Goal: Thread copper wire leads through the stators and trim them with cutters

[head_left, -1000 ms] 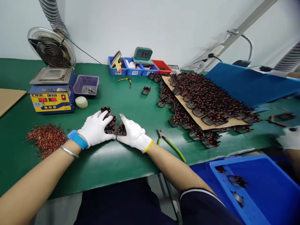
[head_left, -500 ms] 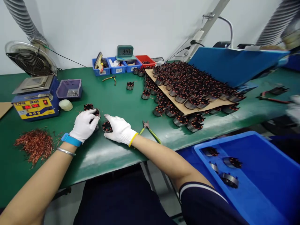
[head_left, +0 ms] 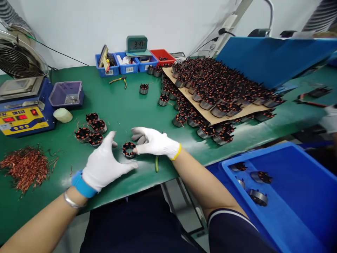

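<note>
A single motor stator point(head_left: 129, 150), a steel ring with black plastic and copper windings, rests on the green bench between my two gloved hands. My left hand point(head_left: 106, 163) is open beside it, thumb and fingers spread wide. From the right, my right hand point(head_left: 151, 141) is open too, its thumb tip at the stator's edge and its fingers apart; whether the thumb touches cannot be made out. Behind my left hand stands a small group of several stators point(head_left: 95, 139). Cutting pliers point(head_left: 157, 163) lie partly hidden under my right wrist.
Copper wire clippings point(head_left: 25, 168) lie left, below a blue soldering pot unit point(head_left: 26, 105) and purple bin point(head_left: 65, 94). Stators crowd a cardboard sheet point(head_left: 195, 100) at right. A blue tub point(head_left: 295, 182) holds several stators. Another person's gloved hand point(head_left: 330, 117) shows at far right.
My left hand has left the stator group and moved right, opening. My right hand has moved right and opened around the single stator. The view has shifted slightly.
</note>
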A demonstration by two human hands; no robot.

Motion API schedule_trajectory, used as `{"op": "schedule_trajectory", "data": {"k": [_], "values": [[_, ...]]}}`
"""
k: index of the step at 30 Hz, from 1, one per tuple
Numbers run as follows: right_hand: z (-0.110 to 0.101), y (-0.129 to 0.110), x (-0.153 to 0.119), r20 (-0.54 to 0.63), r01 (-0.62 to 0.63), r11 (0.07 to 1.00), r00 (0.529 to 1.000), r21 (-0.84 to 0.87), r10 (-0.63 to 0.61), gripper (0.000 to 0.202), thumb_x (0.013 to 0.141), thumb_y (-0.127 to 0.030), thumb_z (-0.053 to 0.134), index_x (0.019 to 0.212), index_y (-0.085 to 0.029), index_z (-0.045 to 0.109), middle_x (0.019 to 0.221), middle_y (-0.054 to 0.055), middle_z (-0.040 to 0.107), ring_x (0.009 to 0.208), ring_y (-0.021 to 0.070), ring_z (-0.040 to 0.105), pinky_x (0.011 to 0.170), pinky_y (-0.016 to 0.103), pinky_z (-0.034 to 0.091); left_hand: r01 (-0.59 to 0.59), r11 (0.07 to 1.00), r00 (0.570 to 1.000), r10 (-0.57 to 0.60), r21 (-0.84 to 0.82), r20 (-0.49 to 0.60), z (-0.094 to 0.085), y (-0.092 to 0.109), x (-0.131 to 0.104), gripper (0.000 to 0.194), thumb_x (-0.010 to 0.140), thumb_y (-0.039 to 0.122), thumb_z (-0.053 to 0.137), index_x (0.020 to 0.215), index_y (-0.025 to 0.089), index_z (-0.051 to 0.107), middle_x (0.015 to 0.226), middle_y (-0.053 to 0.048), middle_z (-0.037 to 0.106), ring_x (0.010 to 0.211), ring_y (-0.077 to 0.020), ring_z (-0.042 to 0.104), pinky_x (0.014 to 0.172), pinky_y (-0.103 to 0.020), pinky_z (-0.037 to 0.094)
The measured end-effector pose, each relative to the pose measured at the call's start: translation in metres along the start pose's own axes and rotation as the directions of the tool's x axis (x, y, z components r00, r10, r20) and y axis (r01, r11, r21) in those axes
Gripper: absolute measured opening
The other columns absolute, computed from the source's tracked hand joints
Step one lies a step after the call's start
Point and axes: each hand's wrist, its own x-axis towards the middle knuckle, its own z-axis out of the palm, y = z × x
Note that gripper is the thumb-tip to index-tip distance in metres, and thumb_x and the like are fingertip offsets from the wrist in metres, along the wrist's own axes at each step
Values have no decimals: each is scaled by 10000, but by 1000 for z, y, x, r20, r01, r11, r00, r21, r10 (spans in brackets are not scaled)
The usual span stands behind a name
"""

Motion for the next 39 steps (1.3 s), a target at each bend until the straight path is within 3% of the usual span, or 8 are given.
{"op": "schedule_trajectory", "data": {"k": [5, 9, 13, 21, 28, 31, 34, 39], "values": [[35, -8, 1, -124, 54, 995, 991, 80, -43, 564, 749, -280, 608, 1287, -140, 510, 758, -8, 589, 596, 104, 513, 585, 274, 454, -66, 998, 994, 67, -10, 85, 21, 6, 13, 906, 722, 497, 634, 1452, 141, 234, 1015, -91, 691, 862, -260, 681, 742, -360, 522], [32, -6, -1, -57, 4, 934, 998, 358, 17, 560, 683, -213, 567, 1232, -111, 525, 618, -64, 522, 534, 94, 481, 555, 259, 429, -201, 975, 954, 217, -94, 209, 8, -13, 13, 950, 672, 332, 648, 1481, 140, 188, 1101, -95, 683, 943, -258, 662, 845, -366, 518], [27, -8, -3, -114, -41, 959, 991, 281, 76, 569, 630, -174, 562, 1196, -113, 549, 588, -70, 518, 527, 96, 478, 533, 247, 390, -236, 964, 913, 264, -125, 312, -7, -27, 7, 821, 712, 231, 569, 1470, 166, 261, 1206, -91, 639, 1082, -241, 612, 967, -355, 479], [33, -14, -6, -107, -21, 909, 992, 415, 71, 545, 634, -199, 629, 1171, -146, 551, 644, -62, 555, 535, 76, 489, 521, 226, 399, 46, 994, 994, -36, -96, 100, 10, -4, -6, 1107, 580, 590, 721, 1451, 113, 232, 1111, -140, 622, 887, -273, 651, 736, -374, 544], [34, -8, -5, 21, -84, 745, 995, 662, 93, 540, 670, -319, 731, 1159, -176, 553, 668, -49, 555, 493, 66, 459, 473, 227, 426, -88, 993, 990, 78, 82, 113, 18, -6, 1, 876, 694, 351, 618, 1444, 153, 211, 976, -104, 668, 858, -292, 664, 738, -395, 520], [34, -7, -9, -121, 34, 868, 992, 496, 31, 520, 746, -340, 657, 1223, -183, 520, 795, 7, 602, 562, 92, 514, 547, 270, 482, -157, 984, 983, 149, 80, 107, 14, -12, -4, 870, 690, 385, 640, 1431, 158, 242, 1191, -160, 587, 1005, -318, 631, 803, -415, 529], [32, -9, -15, -265, 150, 988, 954, 28, -138, 520, 770, -236, 571, 1284, -219, 496, 1187, 94, 585, 726, 128, 586, 727, 333, 527, -227, 972, 971, 221, 61, 96, 13, -18, -8, 845, 675, 365, 682, 1410, 188, 303, 1447, -188, 380, 1096, -324, 596, 854, -427, 530], [33, -14, -17, -85, 34, 872, 993, -488, -86, 522, 797, -226, 529, 1317, -270, 515, 1102, 34, 656, 850, 176, 636, 796, 347, 518, -389, 914, 921, 389, 117, 24, 19, -28, -2, 320, 800, 234, 578, 1115, 177, 593, 1319, -149, 551, 1023, -291, 629, 823, -424, 539]]}}
